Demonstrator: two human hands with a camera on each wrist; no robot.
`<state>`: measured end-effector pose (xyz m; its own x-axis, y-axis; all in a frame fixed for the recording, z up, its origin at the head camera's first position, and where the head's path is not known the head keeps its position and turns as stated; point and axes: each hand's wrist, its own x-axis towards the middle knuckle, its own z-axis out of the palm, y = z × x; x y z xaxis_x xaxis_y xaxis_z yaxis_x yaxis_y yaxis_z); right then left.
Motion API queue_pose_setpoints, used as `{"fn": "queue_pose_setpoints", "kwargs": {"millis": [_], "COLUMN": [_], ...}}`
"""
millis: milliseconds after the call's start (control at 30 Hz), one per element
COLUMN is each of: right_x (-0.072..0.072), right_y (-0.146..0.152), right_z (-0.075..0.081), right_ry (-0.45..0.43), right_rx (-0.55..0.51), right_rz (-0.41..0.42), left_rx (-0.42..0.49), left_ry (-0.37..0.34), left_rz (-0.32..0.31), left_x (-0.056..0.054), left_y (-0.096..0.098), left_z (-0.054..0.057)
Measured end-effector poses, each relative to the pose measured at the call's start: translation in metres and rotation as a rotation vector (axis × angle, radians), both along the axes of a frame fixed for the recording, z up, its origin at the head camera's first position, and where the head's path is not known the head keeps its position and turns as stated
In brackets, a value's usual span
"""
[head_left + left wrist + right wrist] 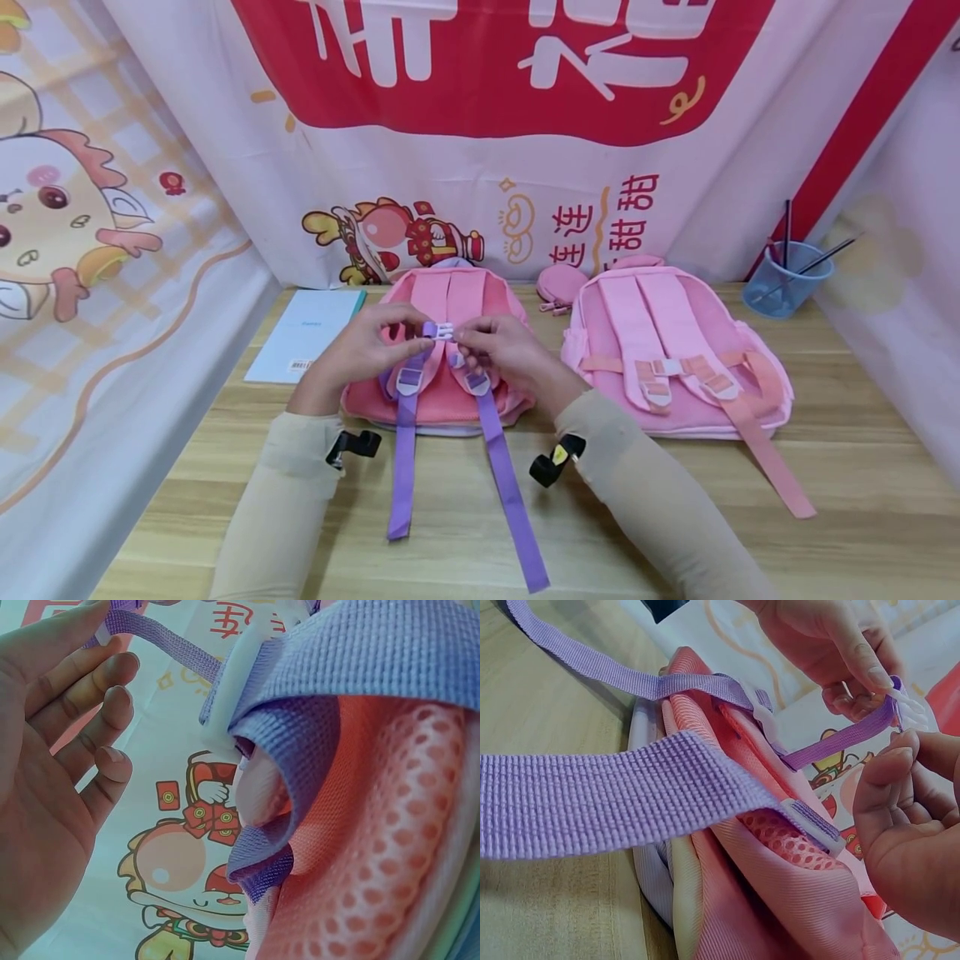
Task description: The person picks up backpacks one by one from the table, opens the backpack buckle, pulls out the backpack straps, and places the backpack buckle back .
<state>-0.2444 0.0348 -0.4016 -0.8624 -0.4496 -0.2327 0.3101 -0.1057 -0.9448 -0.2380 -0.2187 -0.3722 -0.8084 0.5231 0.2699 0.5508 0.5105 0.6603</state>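
Both hands meet over a coral-pink backpack [446, 408] that lies with its shoulder straps facing up. Between them is a small white plastic buckle [444, 331], threaded on purple webbing. Thumb and fingers of my left hand [371, 340] pinch the buckle's left end, beside the webbing. From the other side, my right hand [513, 354] pinches its right end with thumb and forefinger. The right wrist view shows the buckle [913, 711] at both sets of fingertips. Two long purple straps [405, 471] hang from white adjusters [409, 381] toward the front of the table.
To the right lies a lighter pink backpack [611, 396] with its chest buckle fastened. A round pink pouch [561, 283] sits behind, between the bags. A light-blue notebook [300, 329] is at left, a blue mesh pen cup [780, 292] at back right. Printed cloth [465, 183] hangs behind.
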Motion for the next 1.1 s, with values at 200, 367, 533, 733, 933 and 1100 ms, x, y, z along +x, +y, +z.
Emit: {"fn": "queue_pose_setpoints", "kwargs": {"millis": [200, 367, 533, 733, 933, 1100], "right_x": [0.0008, 0.0005, 0.0007, 0.0027, 0.0028, 0.0016], "right_y": [-0.0013, -0.0019, -0.0019, -0.0020, -0.0029, -0.0013], "right_z": [0.0017, 0.0002, -0.0008, -0.0003, -0.0013, -0.0022], "right_ry": [0.013, 0.025, 0.027, 0.036, 0.025, -0.019], "right_rx": [0.008, -0.019, -0.035, -0.039, -0.043, -0.055], "right_rz": [0.009, 0.018, 0.023, 0.043, 0.047, 0.030], "left_rx": [0.001, 0.005, 0.005, -0.006, -0.014, -0.018], "left_ry": [-0.001, -0.004, -0.001, 0.013, 0.011, 0.004], "left_rz": [-0.007, -0.020, -0.022, -0.026, -0.025, -0.022], "left_x": [-0.0001, -0.0005, 0.0006, 0.0006, 0.0005, 0.0013], "left_y": [0.0003, 0.0015, 0.0023, 0.0035, 0.0048, 0.0053], "left_z": [-0.0009, -0.0022, -0.0022, -0.0036, -0.0047, -0.0018]}}
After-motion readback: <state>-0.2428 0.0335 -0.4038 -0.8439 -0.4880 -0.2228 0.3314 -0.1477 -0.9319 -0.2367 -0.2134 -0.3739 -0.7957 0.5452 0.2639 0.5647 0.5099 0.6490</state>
